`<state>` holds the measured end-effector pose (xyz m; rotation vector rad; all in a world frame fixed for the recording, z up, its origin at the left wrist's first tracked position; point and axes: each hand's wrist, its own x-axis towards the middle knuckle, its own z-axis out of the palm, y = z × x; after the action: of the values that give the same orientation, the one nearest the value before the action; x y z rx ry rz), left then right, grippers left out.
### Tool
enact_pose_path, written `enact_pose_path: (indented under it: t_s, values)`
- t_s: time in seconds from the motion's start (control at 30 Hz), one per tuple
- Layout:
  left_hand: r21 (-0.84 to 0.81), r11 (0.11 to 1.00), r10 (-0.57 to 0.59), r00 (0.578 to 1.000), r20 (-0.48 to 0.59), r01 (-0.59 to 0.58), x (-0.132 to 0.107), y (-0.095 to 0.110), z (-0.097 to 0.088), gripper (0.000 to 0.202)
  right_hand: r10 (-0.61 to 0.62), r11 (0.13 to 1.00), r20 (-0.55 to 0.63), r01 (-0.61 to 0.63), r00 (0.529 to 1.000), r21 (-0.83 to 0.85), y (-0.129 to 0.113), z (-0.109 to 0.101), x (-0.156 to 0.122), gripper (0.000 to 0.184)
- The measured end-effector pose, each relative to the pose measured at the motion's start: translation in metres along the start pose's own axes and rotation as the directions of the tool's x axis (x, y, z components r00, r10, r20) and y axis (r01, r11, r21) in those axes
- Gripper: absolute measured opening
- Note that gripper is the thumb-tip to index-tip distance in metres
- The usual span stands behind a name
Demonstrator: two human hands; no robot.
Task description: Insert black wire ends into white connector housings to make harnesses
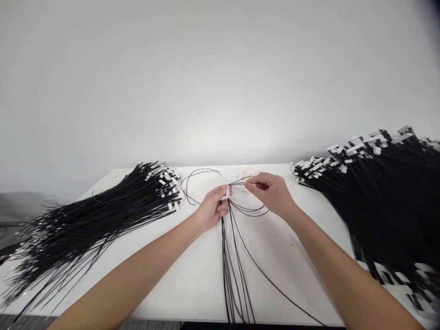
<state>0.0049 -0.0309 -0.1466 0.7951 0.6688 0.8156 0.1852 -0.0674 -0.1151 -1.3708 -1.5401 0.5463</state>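
Near the middle of the table, my left hand (213, 208) is closed round a white connector (227, 192), held between thumb and fingers. Thin black wires (237, 256) run from the connector down over the table's front edge. Several others loop out to the right of it. My right hand (266, 190) pinches black wires (237, 181) a short way right of the connector. Its fingertips partly hide where those wires end.
A large bundle of black wires (103, 211) with white ends lies at left. A bigger pile of black cables (388, 197) with white connectors fills the right. Small white pieces (245, 173) lie behind my hands on the white table (172, 275). One loose wire (187, 185) curves beside my left hand.
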Motion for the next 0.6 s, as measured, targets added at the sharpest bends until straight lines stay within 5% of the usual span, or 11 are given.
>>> enact_pose_path:
  t_s: [0.3,0.6]
  values:
    - [0.014,1.000,-0.002,1.000,-0.005,0.002,0.0004,-0.0006,-0.0006,0.024,-0.291,0.935,-0.006,0.283,0.957,-0.215,0.0048,0.0021,-0.0014,0.016]
    - [0.027,0.999,-0.024,1.000,-0.011,0.024,0.0012,-0.0015,-0.0018,0.022,-0.351,0.901,0.011,0.341,0.936,-0.269,0.0039,0.0031,-0.0033,0.018]
